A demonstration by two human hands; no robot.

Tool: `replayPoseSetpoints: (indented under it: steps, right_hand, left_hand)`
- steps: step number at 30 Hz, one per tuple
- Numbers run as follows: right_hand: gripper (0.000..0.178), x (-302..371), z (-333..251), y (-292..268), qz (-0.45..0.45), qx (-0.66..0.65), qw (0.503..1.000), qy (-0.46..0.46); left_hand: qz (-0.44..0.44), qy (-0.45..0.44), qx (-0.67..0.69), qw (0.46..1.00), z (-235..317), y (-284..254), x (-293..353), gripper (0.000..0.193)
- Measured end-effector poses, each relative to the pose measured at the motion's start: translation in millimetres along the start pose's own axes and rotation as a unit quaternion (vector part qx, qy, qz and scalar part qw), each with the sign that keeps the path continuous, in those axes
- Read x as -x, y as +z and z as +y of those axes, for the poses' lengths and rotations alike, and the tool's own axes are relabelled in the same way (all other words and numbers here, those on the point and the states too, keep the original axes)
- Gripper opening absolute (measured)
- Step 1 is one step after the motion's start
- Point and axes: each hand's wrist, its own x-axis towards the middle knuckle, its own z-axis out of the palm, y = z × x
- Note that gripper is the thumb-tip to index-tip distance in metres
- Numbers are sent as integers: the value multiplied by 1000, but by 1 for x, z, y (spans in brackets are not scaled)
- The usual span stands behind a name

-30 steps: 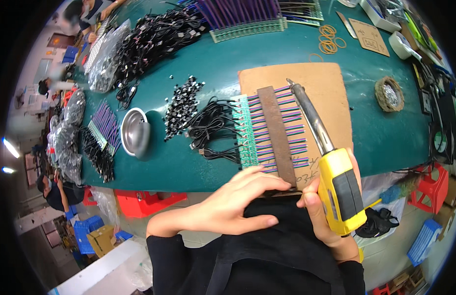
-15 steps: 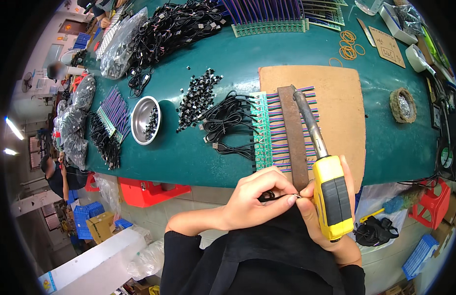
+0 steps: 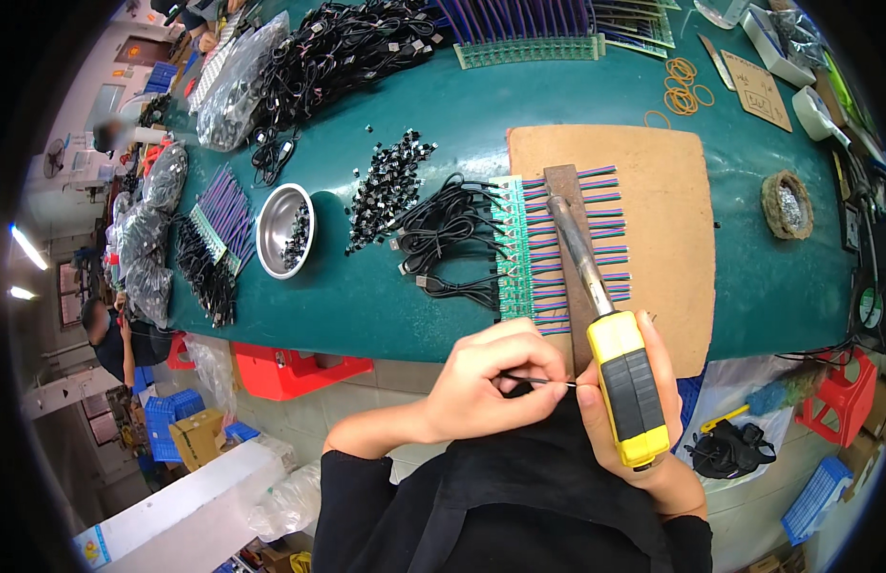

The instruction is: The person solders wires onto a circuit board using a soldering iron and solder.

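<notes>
Between the fingertips of my left hand (image 3: 491,382) is a thin black cable (image 3: 531,380), its fine end pointing right. My right hand (image 3: 596,420) is closed round a yellow and black soldering iron (image 3: 631,382), with its thumb and fingertip close to that cable end; whether they pinch it I cannot tell. The iron's metal tip slants over a flat brown bar (image 3: 574,296). Under the bar lie rows of coloured wires (image 3: 610,224) joined to a green circuit board strip (image 3: 512,248). Coiled black USB cables (image 3: 443,234) run from the strip's left side.
A cardboard sheet (image 3: 667,210) lies beneath the work. Leftward are loose black connectors (image 3: 385,186) and a metal bowl (image 3: 263,234) holding more. Cable bundles (image 3: 347,57) and boards (image 3: 529,52) lie at the back. A round solder-filled holder (image 3: 787,205) and rubber bands (image 3: 686,86) are rightward.
My right hand and the soldering iron have shifted left, bringing the tip across the bar. My fingertips have drawn slightly apart, showing more of the cable end between them.
</notes>
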Motion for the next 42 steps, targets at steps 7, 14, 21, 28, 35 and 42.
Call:
replayPoseSetpoints:
  steps: [7,14,21,28,35,42]
  right_hand:
    - [53,5,-6,-25,9,-299,909,292]
    - [31,27,7,-38,-46,-389,859,330]
    - [33,31,7,-33,-67,-361,857,361]
    - [35,27,2,-33,-62,-349,855,377]
    - [34,29,-1,-39,-56,-361,861,353]
    - [35,26,1,-37,-42,-374,863,336]
  left_hand:
    - [162,49,-285,943,-37,-31,-21,8]
    - [151,45,-308,938,-55,-31,-27,8]
    - [143,54,-315,937,-55,-32,-29,9]
    - [152,70,-332,928,-55,-28,-30,10]
    - [155,78,-350,921,-53,-28,-31,10]
    - [132,72,-350,925,-52,-32,-31,9]
